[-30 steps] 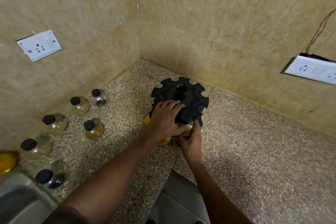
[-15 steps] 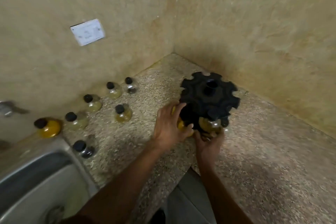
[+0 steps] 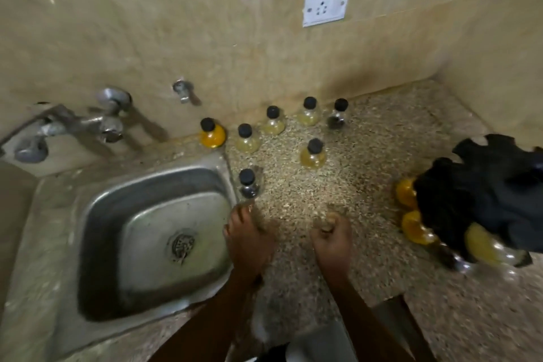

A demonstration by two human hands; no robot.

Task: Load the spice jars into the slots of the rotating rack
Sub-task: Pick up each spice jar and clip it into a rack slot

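Note:
The black rotating rack stands at the right edge of the view, with jars of yellow spice in its lower slots. Several loose black-capped jars stand on the speckled counter near the back wall. The nearest is a dark-filled jar by the sink corner, and a yellow jar stands further back. My left hand is blurred, empty, and its fingers stretch towards the dark-filled jar, just short of it. My right hand hovers over the counter with curled fingers, holding nothing.
A steel sink lies at the left, its rim right beside the dark-filled jar. Taps stick out from the tiled wall above it. A white socket sits on the wall. The counter's front edge has a notch by my arms.
The view has swung left from the rack to the sink and loose jars. Both hands have let go of the rack and its jars and moved left over the counter.

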